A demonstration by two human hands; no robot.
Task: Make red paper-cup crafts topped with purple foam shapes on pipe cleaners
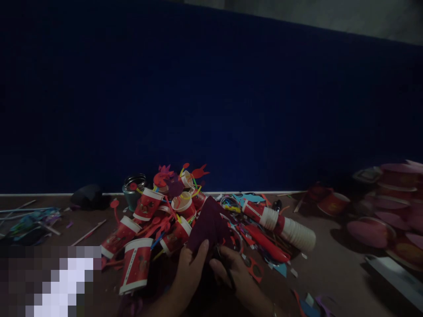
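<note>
My left hand (194,264) pinches a folded dark purple sheet of paper (208,222), its thumb lying on top. Close beside it, my right hand (236,268) is closed around what look like black-handled scissors (228,278), dim and partly hidden by the fingers. Their blades point at the lower edge of the sheet; whether they touch it I cannot tell. Just left of the paper lies a heap of red paper cups (136,266) with coloured pipe-like strips and red paper cutouts (161,178) attached.
To the right, a stack of nested cups (294,231) lies on its side among paper scraps (253,199). A dark green jar (132,198) stands behind the heap, before a blue partition (211,97). Red tubs (398,180) are piled far right, near a white slab-like object (395,273).
</note>
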